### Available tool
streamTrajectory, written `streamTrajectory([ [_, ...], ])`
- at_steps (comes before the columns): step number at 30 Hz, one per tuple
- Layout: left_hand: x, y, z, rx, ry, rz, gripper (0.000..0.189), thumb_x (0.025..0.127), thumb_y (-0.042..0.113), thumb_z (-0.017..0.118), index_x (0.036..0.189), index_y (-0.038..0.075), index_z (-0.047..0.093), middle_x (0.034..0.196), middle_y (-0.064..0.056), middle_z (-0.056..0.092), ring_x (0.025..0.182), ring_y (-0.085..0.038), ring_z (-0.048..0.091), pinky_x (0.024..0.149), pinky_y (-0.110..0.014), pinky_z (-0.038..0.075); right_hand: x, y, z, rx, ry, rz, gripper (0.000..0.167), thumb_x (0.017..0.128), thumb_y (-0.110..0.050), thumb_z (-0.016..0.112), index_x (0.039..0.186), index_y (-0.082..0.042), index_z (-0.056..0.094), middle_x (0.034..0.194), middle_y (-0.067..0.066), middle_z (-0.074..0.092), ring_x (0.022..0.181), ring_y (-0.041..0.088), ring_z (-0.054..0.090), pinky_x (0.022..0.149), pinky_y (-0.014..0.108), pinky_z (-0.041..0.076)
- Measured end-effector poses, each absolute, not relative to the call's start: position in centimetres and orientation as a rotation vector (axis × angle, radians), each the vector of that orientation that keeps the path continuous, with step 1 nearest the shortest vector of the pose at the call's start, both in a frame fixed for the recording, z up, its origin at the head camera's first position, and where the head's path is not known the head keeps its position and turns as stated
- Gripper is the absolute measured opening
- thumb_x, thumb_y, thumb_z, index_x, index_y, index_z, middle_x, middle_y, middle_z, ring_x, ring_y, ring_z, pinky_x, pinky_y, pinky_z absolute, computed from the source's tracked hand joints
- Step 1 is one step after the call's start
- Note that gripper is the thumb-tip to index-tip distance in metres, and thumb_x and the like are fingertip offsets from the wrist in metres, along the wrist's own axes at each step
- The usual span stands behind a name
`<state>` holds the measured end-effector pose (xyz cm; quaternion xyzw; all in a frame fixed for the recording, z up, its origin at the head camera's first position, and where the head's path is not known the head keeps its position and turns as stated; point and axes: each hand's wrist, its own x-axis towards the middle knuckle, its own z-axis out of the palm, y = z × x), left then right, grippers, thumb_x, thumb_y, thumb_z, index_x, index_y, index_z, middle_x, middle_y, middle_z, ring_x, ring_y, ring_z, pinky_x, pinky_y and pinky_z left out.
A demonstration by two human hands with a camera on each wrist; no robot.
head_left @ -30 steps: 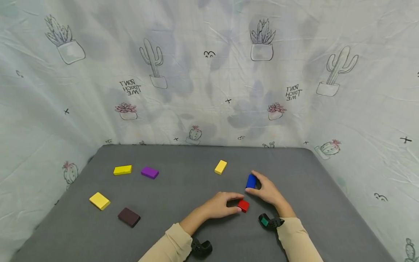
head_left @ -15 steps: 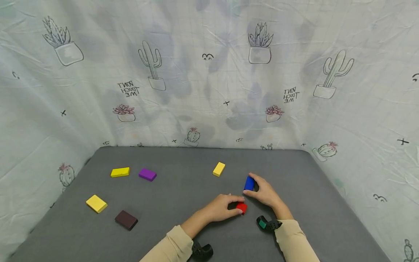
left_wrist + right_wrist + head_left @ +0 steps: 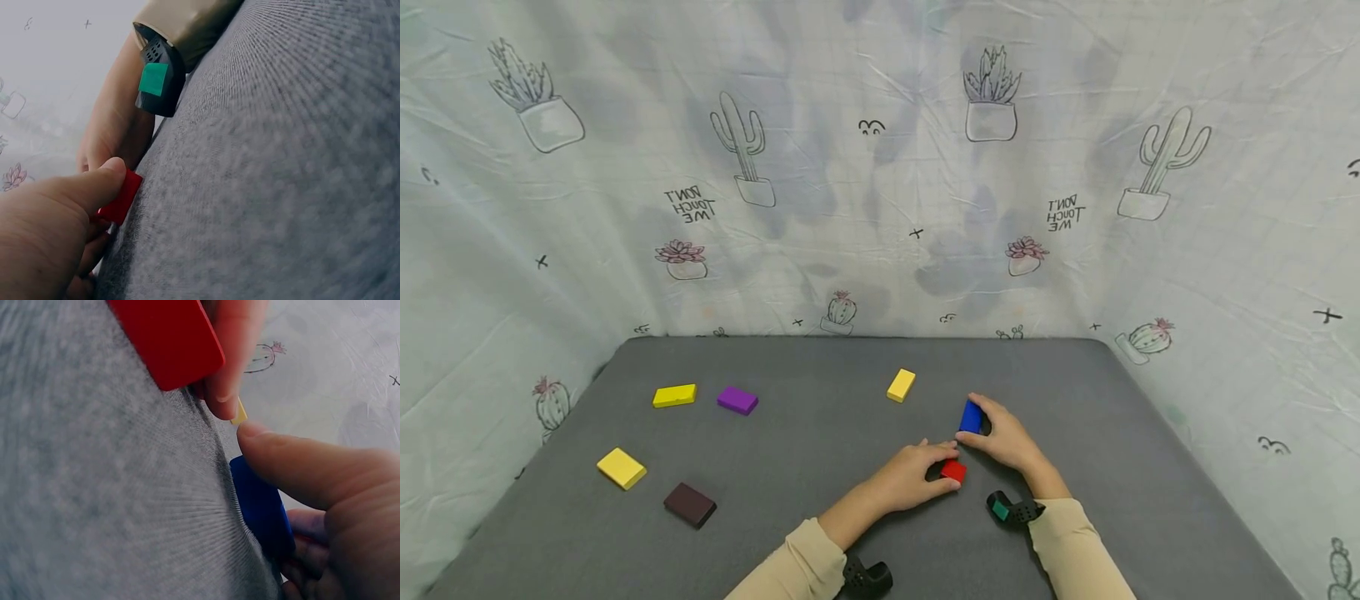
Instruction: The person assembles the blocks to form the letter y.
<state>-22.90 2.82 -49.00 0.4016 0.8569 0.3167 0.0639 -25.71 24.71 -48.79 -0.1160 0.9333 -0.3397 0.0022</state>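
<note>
In the head view my left hand (image 3: 913,477) holds a small red block (image 3: 954,471), thumb at its near side and fingers at its far side. The left wrist view shows the thumb on the red block's (image 3: 123,197) edge, right at the grey cloth. Just beyond, my right hand (image 3: 1009,436) grips a blue block (image 3: 972,417) between thumb and fingers. In the right wrist view the blue block (image 3: 259,506) stands close against the cloth, its far end partly covered by fingers. The two hands are close together, left fingertips near the right thumb.
A yellow block (image 3: 901,385) lies behind the hands. Farther left on the grey table (image 3: 820,383) are a purple block (image 3: 737,400), a bright yellow block (image 3: 674,396), another yellow block (image 3: 621,468) and a dark brown block (image 3: 690,505). A cactus-print curtain (image 3: 850,208) surrounds the table.
My left fingers and thumb have come farther round the red block. The right hand keeps its grip on the blue block. The whole head view has shifted slightly.
</note>
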Motion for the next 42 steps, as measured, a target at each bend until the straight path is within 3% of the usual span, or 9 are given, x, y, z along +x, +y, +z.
streamTrajectory([
  [21,-22.44,3.08,-48.96,1.188,2.658,1.022,0.047,0.09,0.037,0.063,0.127,0.009,0.06,0.137,-0.001,0.055,0.127,-0.01,0.05,0.112,-0.042,0.033,-25.66,24.76,-48.87,-0.394,2.98,-1.068,0.072,0.086,-0.036,0.069,0.143,-0.003,0.04,0.145,0.027,0.038,0.131,0.046,0.037,0.102,0.062,0.036],
  [29,-22.38,2.65,-49.31,1.043,2.606,1.171,0.048,0.088,0.036,0.065,0.132,0.016,0.058,0.132,0.001,0.059,0.128,-0.031,0.048,0.107,-0.043,0.039,-25.52,24.6,-48.99,-0.375,2.994,-1.078,0.071,0.084,-0.037,0.07,0.141,-0.003,0.043,0.142,0.027,0.042,0.13,0.045,0.04,0.101,0.061,0.037],
  [36,-22.38,2.47,-49.19,0.991,2.586,1.228,0.048,0.089,0.035,0.065,0.132,0.016,0.057,0.132,0.0,0.059,0.125,-0.016,0.052,0.105,-0.037,0.042,-25.51,24.53,-48.98,-0.349,2.992,-1.103,0.07,0.084,-0.036,0.071,0.14,-0.003,0.044,0.141,0.026,0.043,0.129,0.045,0.041,0.101,0.06,0.038],
  [42,-22.32,2.37,-49.07,0.951,2.561,1.294,0.049,0.09,0.032,0.065,0.133,0.012,0.055,0.131,-0.003,0.059,0.121,-0.014,0.056,0.099,-0.032,0.048,-25.53,24.52,-49.05,-0.343,2.998,-1.122,0.069,0.083,-0.035,0.072,0.139,-0.003,0.046,0.141,0.026,0.044,0.129,0.044,0.042,0.102,0.059,0.037],
])
